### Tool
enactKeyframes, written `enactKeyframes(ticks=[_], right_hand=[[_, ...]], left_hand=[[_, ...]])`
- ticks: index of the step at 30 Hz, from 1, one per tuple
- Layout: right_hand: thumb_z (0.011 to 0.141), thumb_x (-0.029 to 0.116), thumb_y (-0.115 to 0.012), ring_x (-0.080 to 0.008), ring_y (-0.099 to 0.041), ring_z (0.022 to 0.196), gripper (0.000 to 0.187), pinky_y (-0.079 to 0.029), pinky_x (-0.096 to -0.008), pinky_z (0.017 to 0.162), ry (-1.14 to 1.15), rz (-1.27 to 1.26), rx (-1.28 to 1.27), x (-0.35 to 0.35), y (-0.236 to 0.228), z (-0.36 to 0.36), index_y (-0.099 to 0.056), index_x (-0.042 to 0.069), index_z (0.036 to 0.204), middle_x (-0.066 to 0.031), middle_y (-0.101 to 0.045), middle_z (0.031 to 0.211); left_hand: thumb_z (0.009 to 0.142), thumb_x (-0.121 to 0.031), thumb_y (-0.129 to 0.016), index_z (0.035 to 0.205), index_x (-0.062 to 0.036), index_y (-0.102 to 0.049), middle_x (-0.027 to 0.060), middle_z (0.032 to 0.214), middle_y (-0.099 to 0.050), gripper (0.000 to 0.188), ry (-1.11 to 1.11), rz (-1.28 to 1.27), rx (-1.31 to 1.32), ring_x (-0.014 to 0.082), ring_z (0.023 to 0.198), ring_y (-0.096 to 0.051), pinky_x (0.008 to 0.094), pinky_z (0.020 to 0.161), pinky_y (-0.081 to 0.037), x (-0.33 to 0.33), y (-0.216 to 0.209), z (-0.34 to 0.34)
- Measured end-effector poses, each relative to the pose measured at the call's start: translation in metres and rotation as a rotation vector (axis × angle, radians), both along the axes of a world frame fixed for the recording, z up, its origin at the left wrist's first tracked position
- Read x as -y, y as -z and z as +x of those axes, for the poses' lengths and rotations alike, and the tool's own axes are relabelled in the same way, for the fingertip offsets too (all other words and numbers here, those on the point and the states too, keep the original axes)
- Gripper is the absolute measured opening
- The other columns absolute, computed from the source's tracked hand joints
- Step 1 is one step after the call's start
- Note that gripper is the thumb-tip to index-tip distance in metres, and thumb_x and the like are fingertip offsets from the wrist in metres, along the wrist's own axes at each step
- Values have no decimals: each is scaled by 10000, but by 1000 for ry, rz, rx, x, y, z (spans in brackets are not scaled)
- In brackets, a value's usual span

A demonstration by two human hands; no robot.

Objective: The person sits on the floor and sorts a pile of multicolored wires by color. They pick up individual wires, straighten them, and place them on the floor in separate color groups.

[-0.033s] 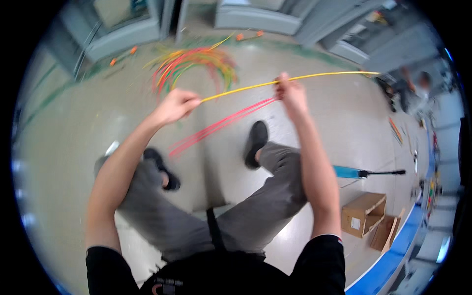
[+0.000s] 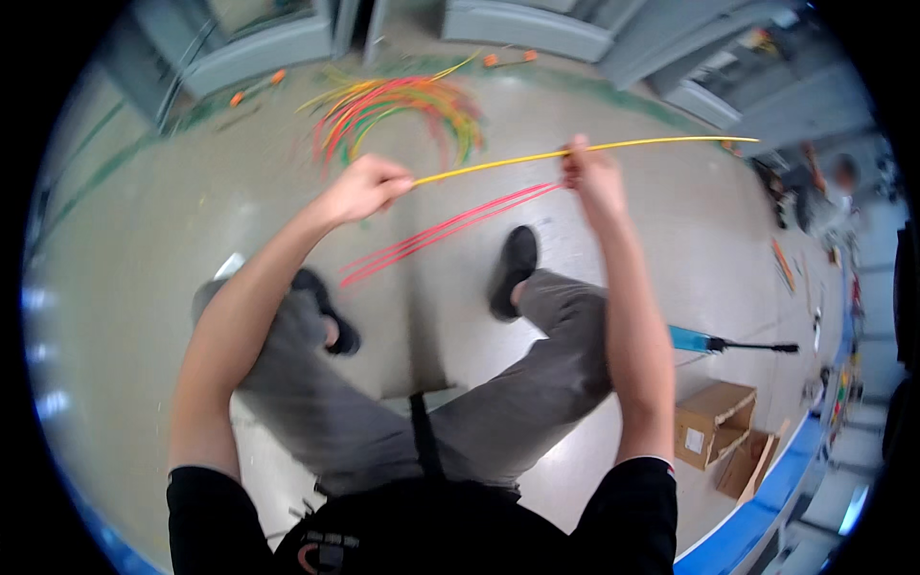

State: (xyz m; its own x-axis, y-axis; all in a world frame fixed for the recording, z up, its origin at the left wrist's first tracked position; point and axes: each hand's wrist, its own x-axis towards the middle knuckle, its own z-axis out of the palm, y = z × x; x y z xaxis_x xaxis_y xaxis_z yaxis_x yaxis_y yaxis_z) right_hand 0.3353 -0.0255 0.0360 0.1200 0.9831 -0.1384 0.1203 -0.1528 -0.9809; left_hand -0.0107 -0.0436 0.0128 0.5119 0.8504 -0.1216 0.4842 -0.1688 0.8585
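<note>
A long yellow wire [image 2: 489, 168] runs taut between my hands, above the floor. My left hand [image 2: 369, 187] pinches it at its left end. Further along, my right hand [image 2: 592, 172] is closed around it, and the wire's free end sticks out well to the right. Several straight red wires [image 2: 431, 238] lie beneath it on the floor between my feet, their right ends just below my right hand. Beyond my left hand lies a loose, blurred coil of red, yellow and green wires [image 2: 402, 91].
Grey cabinets [image 2: 527, 29] line the far side, with orange-ended tools [image 2: 509, 58] on the floor before them. To the right are a blue tool with a black rod [image 2: 695, 339], an open cardboard box [image 2: 709, 422] and a person [image 2: 829, 201] farther off.
The whole view has shifted a little, so everything sits slightly farther right and higher. Both hands keep their grip on the yellow wire.
</note>
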Motion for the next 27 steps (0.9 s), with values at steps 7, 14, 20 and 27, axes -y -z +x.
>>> enactKeyframes(ticks=[7,14,20,27], right_hand=[[954,330,-472,-64,-465,597,437,-392,-219,539,-72,-51,331,21,-52,-17,-595,-65,1096,-70,-622,702],[984,246,-448,-70,-463,624,352,-381,-211,577,-132,152,181,54,-76,-31,-564,-46,1142,-64,-588,714],[934,134,-450,-95,-501,589,284,-383,-222,555,-63,142,410,69,-77,-28,-552,-42,1133,-63,-563,652],[917,284,-499,-145,-594,533,344,-445,-240,491,-125,163,470,65,-86,-40,-580,-13,1071,-106,-604,622]], left_hand=[[879,-184,-592,865,2,-680,34,622,-583,206,-146,-308,69,113,557,-538,290,533,-452,-12,56,14],[875,-201,-604,763,-23,-686,33,630,-594,226,-201,-571,30,106,570,-546,333,577,-480,10,271,9],[825,-225,-627,790,-19,-695,195,798,-672,219,-566,-323,-384,320,792,-650,394,734,-508,14,367,-20],[806,-190,-597,818,37,-654,238,886,-661,235,-1241,-500,-440,368,877,-644,424,781,-517,-45,448,-59]])
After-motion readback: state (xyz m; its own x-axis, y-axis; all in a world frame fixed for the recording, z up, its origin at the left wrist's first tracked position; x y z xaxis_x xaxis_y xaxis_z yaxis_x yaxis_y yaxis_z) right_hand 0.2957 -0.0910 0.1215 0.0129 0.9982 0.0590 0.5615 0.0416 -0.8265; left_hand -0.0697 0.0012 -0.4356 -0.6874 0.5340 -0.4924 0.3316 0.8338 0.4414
